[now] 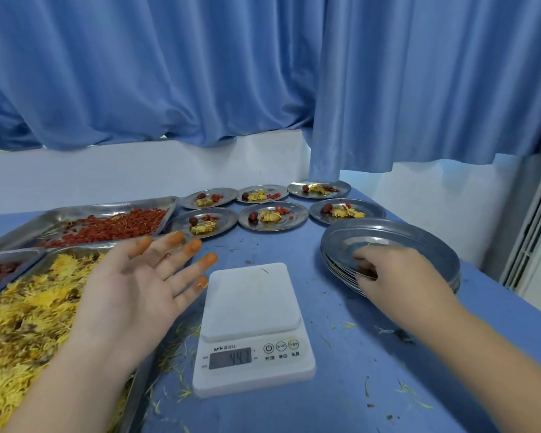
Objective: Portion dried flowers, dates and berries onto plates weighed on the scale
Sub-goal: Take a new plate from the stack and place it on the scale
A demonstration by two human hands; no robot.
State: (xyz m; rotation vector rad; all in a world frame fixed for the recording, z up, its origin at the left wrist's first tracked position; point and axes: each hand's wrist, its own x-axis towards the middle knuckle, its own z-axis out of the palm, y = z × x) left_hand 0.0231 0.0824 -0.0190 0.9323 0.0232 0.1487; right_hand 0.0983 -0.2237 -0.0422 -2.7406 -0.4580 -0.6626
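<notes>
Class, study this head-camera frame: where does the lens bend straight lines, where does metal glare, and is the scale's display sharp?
Head view throughout: the wide lens leans and bows the white frame at far right; there is a soft sheen, no harsh glare, on the plate stack; the digits on the scale look dim and smeared.

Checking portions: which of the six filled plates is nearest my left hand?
The front-left plate, beside the berry tray, just past the left hand; the other five lie farther away.

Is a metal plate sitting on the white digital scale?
No, the white digital scale holds no plate; the right hand grips the metal plate stack.
</notes>
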